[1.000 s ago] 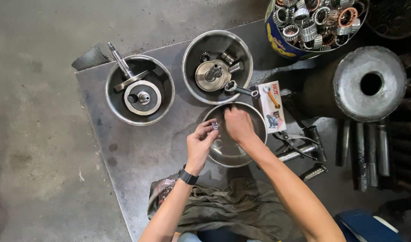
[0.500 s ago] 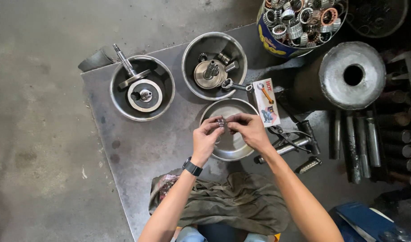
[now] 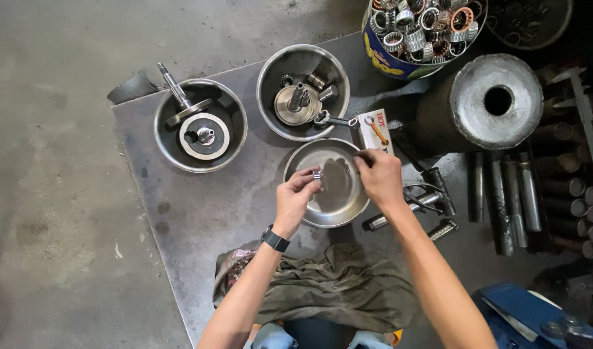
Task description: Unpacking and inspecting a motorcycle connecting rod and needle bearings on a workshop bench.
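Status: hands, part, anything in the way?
Left hand pinching small metal bearing over shallow steel bowl. Right hand at bowl's far rim, grip unclear. Nothing between them.

2 steel bowls [image 3: 201,125] of parts, a bearing tub [image 3: 400,55], a rag [image 3: 335,291].

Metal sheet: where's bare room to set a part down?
On the metal sheet, bare room lies left of the empty bowl, below the left bowl and above the rag. Right of the right hand, tools and pipes crowd it.
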